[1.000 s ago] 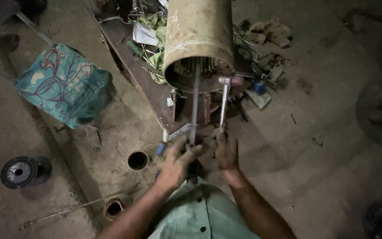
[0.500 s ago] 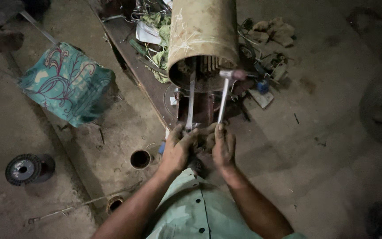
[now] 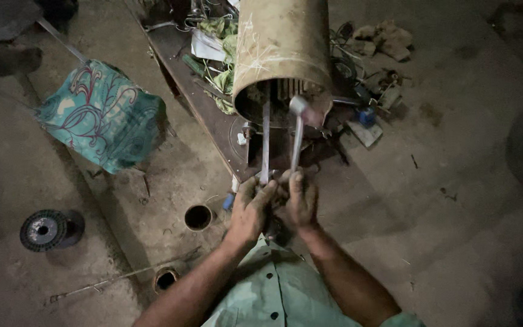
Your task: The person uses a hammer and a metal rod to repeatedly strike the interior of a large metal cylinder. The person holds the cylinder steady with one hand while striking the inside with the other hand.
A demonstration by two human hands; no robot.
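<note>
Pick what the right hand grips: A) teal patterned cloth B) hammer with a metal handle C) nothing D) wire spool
B: the right hand is closed on the metal handle of the hammer, whose head sits at the mouth of the metal cylinder.

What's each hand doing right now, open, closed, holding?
Left hand: closed on the long flat metal bar reaching into the rusty steel cylinder.
Right hand: closed on the metal-handled hammer.

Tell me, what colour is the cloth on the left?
The cloth is teal with swirly pink and white patterns, seen in the head view.
</note>
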